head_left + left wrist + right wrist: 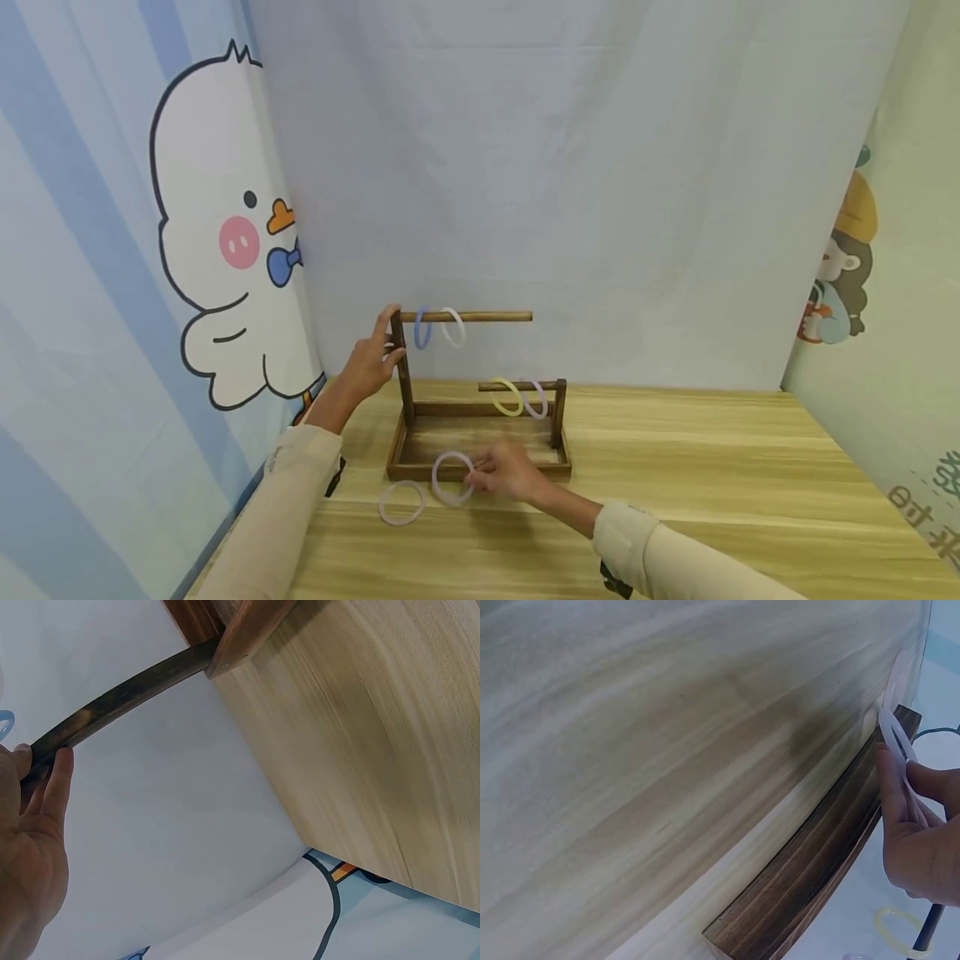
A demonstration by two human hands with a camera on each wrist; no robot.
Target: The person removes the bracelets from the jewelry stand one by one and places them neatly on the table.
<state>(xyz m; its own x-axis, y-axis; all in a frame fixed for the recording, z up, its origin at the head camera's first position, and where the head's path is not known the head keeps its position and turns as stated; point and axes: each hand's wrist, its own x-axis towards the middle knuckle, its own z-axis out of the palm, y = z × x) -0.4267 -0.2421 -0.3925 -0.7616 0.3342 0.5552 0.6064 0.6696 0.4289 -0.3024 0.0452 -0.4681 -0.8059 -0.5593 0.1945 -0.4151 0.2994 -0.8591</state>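
My left hand (369,367) grips the upper end of the dark upright post (406,387) of a wooden rack; in the left wrist view the thumb and fingers (58,784) sit on either side of it. My right hand (510,473) pinches a pale purple ring (433,477) by its edge, in front of the rack's tray (480,476). Another pale ring (380,503) lies on the table to its left. On the upper bar (502,317) hang a blue ring (417,330) and a white ring (462,333). The lower bar (487,387) carries a yellow ring (511,414) and a light purple ring (544,406).
The rack stands on a wood-grain table (675,475), close to a grey curtain (600,208) behind. A blue striped wall with a white cartoon bird (202,183) borders the left side. On the right is a pale green printed wall (885,375).
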